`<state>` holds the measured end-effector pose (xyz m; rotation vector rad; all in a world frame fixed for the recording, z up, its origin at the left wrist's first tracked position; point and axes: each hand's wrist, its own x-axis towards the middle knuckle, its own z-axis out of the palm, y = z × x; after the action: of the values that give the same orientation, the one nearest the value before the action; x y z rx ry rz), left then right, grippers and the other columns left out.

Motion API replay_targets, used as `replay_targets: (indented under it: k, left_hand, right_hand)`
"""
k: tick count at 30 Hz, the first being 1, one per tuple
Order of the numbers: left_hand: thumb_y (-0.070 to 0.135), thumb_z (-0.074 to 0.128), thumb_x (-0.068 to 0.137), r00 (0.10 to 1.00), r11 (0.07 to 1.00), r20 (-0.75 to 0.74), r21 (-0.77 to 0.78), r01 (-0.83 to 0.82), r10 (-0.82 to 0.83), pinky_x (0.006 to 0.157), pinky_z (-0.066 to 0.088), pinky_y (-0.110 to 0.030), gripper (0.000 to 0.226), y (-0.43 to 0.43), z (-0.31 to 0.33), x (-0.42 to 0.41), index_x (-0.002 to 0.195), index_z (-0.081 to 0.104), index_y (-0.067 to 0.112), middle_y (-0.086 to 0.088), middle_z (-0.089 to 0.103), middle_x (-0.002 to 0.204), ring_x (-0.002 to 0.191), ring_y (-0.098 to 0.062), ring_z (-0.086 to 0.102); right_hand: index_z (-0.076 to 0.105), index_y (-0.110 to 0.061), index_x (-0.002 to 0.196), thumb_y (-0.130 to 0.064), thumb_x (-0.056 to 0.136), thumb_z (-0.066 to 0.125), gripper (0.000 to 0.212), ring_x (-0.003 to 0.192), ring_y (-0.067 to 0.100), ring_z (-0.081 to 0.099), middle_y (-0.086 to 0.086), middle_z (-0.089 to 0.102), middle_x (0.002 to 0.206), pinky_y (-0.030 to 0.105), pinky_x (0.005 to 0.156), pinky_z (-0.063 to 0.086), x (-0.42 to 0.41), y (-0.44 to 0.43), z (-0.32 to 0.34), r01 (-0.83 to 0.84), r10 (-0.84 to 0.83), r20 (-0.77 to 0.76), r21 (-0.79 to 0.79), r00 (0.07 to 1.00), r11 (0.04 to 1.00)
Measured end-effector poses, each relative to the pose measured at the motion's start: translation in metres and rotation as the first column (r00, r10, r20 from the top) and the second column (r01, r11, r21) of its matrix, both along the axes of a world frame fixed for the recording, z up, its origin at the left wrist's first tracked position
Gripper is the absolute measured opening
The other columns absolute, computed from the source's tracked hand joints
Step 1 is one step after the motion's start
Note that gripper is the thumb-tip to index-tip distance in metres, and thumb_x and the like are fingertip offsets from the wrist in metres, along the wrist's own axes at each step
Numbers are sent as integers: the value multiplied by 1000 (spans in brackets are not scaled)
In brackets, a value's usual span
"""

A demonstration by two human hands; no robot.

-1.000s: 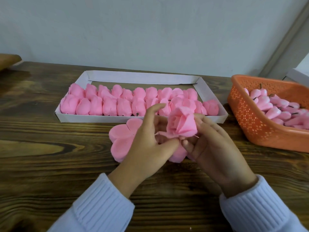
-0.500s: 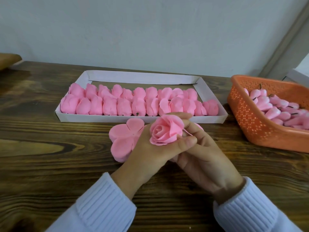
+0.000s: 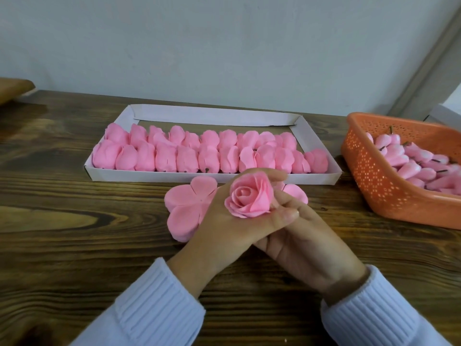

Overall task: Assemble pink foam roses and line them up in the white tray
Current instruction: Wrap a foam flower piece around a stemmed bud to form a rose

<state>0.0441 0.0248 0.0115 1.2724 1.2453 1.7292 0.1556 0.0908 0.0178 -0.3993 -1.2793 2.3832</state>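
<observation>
A pink foam rose [image 3: 250,198] faces up toward me, just in front of the white tray [image 3: 214,116]. My left hand [image 3: 229,226] grips it between thumb and fingers. My right hand [image 3: 301,236] lies under and behind the rose, its fingers curled at the base; what they hold is hidden. Two rows of finished pink roses [image 3: 209,152] lie in the tray. A flat stack of pink foam petals [image 3: 187,208] rests on the table beneath my left hand.
An orange perforated basket [image 3: 374,186] at the right holds several pink rose buds [image 3: 421,166] with dark stems. The wooden table [image 3: 74,233] runs back to a pale wall. A brown object [image 3: 12,88] sits at the far left edge.
The rose has turned from facing away to facing me and moved slightly left. My left hand now wraps it; my right hand has dropped lower beneath it.
</observation>
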Motion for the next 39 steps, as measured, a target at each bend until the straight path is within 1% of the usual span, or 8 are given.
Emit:
replay_targets:
  k: [7,16,20,23,27,31,33,39]
  left_hand:
    - [30,72,74,999,1000,39,17,19,-20,81,55,-26,28,-2,2,1,100,73,20,6,72,104,102,-11,67]
    - [11,80,65,996,998,-86,60,-25,30,82,51,-18,50,-2,6,3,109,61,21,9,69,107,100,-6,66]
    - [10,76,72,997,991,-27,109,-75,78,78,52,-17,23,-3,6,4,92,70,18,8,72,98,95,-8,68]
    - [7,72,73,986,979,79,126,-158,149,72,56,-26,12,-1,4,2,83,69,12,-1,73,89,87,-16,70]
    - [-2,74,75,967,964,63,84,-251,246,66,51,-14,16,0,5,-1,80,63,8,7,68,74,72,-3,65]
    - [6,81,65,966,967,54,11,-253,252,61,56,-33,28,2,5,3,81,61,17,2,65,72,68,-13,64]
    - [9,77,59,973,976,78,-18,-217,218,67,60,-45,31,2,4,5,85,63,20,-5,69,79,76,-21,69]
    - [5,73,64,988,989,45,-23,-147,148,64,60,-35,37,2,1,4,88,65,31,-2,71,86,79,-17,71]
  right_hand:
    - [40,5,137,-21,85,57,61,129,40,47,28,49,138,46,104,43,0,0,4,-75,74,-33,-25,997,997]
    - [54,4,119,-6,85,45,36,105,25,65,17,68,110,34,89,56,1,-3,3,-23,18,-92,-49,996,999]
    - [52,1,129,-12,86,53,45,112,29,62,21,64,121,38,93,54,2,0,2,-36,36,-63,14,997,999]
    - [61,-10,116,-11,84,58,32,91,23,71,11,72,105,30,72,58,1,1,1,112,-106,-46,177,993,978]
    - [59,-15,101,-11,84,59,17,67,15,68,2,67,90,24,55,51,4,4,-4,515,-513,-199,611,835,601]
    - [60,-24,94,-12,87,56,14,93,12,59,-2,60,101,24,71,48,10,4,-3,547,-456,-436,825,776,143]
    - [62,-24,96,-11,87,57,17,97,15,58,2,56,110,25,79,46,9,1,-2,509,-423,-439,858,793,64]
    - [63,-17,101,-12,87,56,17,100,11,57,12,56,113,21,84,43,9,2,0,427,-463,-380,904,801,-4]
